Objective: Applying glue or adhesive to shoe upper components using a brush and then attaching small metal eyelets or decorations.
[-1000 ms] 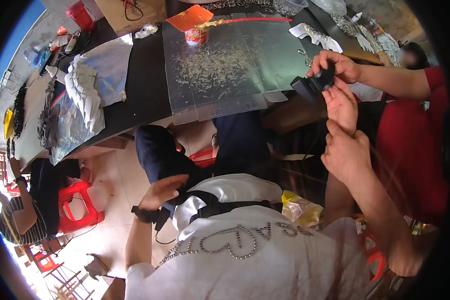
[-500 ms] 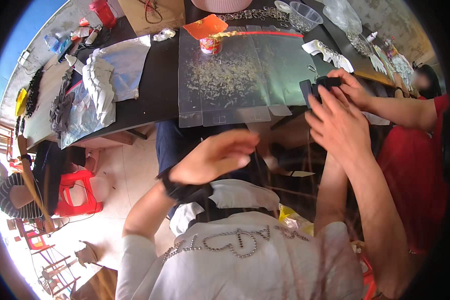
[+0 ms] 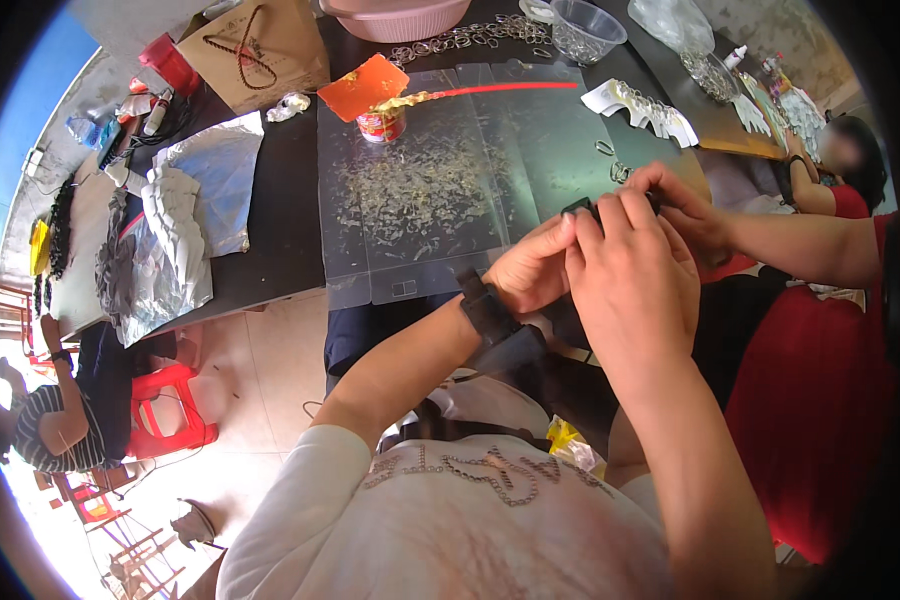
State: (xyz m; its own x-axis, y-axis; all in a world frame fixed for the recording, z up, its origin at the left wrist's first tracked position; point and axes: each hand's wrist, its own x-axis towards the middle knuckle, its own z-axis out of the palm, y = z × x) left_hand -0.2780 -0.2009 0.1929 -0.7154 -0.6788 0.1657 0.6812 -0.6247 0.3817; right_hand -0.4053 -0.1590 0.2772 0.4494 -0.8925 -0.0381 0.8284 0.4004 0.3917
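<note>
Black small object (image 3: 582,208) now pinched by risen left hand (image 3: 535,268), right hand (image 3: 630,275) still gripping it

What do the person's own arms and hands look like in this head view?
Both hands are bare, with no gloves. The left hand has a wide black strap round the wrist; the left forearm is bare up to a white sleeve that ends near the elbow. The right hand and its forearm show no sleeve, band or marking in view.
</note>
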